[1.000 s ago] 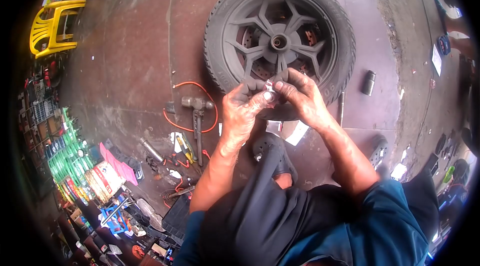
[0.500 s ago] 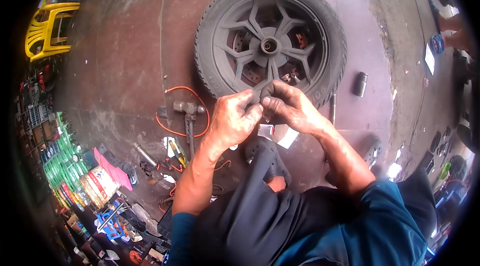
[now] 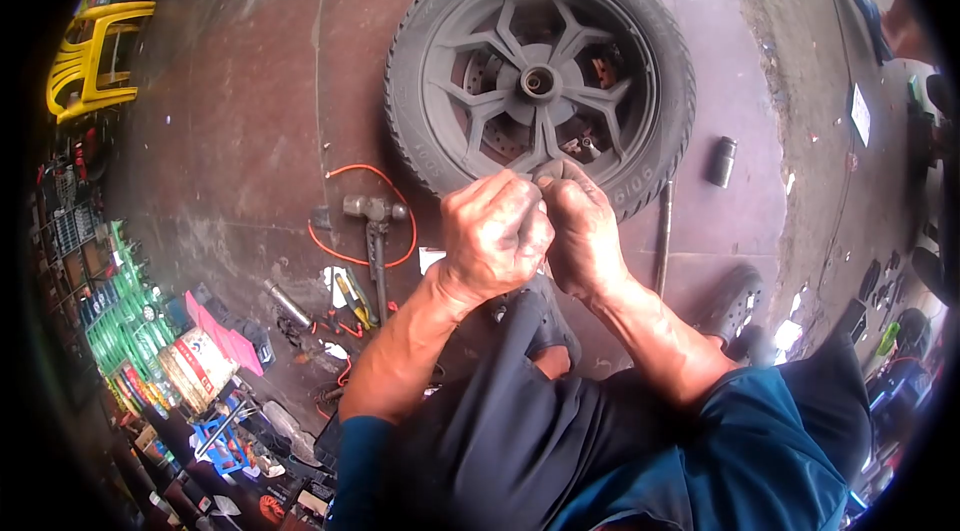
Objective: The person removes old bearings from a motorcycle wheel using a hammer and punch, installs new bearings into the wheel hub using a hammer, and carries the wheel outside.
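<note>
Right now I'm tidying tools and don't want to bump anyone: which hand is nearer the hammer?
Left. In this view, the left hand is right of the hammer, not touching it; the right hand is farther right, beyond the left hand.

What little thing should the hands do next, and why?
Perhaps the left hand should uncurl a little, so you can check what, if anything, it holds. It and the right hand are curled shut close together by the near edge of the wheel, and whatever may be between them is hidden.
</note>
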Tool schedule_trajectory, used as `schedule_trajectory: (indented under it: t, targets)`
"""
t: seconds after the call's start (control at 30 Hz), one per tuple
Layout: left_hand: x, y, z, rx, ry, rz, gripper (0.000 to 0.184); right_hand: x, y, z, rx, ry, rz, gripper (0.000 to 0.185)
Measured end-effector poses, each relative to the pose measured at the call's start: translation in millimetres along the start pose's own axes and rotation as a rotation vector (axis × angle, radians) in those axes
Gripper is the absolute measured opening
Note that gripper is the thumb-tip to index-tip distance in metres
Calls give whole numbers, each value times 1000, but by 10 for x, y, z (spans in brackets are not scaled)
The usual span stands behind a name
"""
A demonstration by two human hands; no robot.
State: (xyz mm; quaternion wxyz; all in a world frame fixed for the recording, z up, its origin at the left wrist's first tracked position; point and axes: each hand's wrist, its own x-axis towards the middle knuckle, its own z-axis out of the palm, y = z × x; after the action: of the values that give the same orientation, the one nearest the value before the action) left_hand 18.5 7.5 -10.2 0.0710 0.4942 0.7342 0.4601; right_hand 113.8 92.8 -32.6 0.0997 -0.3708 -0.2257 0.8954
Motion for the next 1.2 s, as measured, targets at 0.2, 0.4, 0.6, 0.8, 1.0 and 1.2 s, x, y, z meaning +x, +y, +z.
schedule_trajectory:
  t: [0.2, 0.4, 0.6, 0.8, 1.0, 1.2]
  targets:
    - [-184, 274, 54, 82, -53, 256, 8, 120, -381, 97, -134, 292, 194, 12]
    - [-500, -7, 303, -161, -245, -65, 24, 286, -581, -60, -109, -185, -129, 16]
    - [-126, 117, 139, -386, 138, -500, 25, 204, -321, -178, -212, -234, -26, 21]
    - [-112, -63, 167, 268, 195, -27, 16, 155, -260, -112, -424, -79, -115, 22]
    - [-231, -34, 317, -256, 265, -445, 24, 146, -260, -168, -458, -44, -163, 15]
    - [-145, -23, 239, -995, 363, -817, 27, 90, -229, -64, -452, 22, -338, 9]
